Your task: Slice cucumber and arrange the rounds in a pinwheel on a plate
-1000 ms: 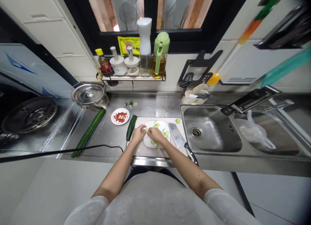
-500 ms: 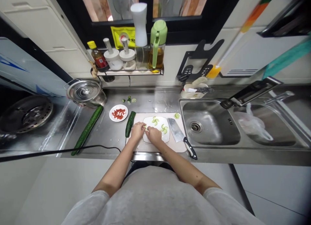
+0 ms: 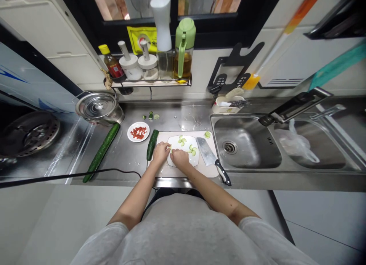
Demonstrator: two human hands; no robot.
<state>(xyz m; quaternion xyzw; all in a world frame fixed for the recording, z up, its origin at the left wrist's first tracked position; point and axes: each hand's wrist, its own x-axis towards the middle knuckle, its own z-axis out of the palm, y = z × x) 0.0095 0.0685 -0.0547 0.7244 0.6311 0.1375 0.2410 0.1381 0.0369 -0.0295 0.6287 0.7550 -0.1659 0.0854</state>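
1. The left hand [image 3: 161,152] is at the left edge of the square white plate [image 3: 173,140], its fingers bunched close; a pale cucumber bit [image 3: 170,147] shows by their tips, but I cannot tell whether they clamp it.
2. The right hand [image 3: 180,157] is over the plate's near-left part, fingers curled in; their tips are hidden, so I cannot tell their grip.
3. On the plate, cucumber slices form two pinwheels: the far one [image 3: 182,140] and the right one [image 3: 193,150].
4. The plate lies on a pale cutting board [image 3: 206,170] on the metal desk [image 3: 128,155].
5. Right of the plate is a knife [image 3: 207,152], handle toward the near side; stacked slices [image 3: 207,134] sit at the board's far-right corner.
6. A short cucumber [image 3: 152,145] lies left of the left hand.
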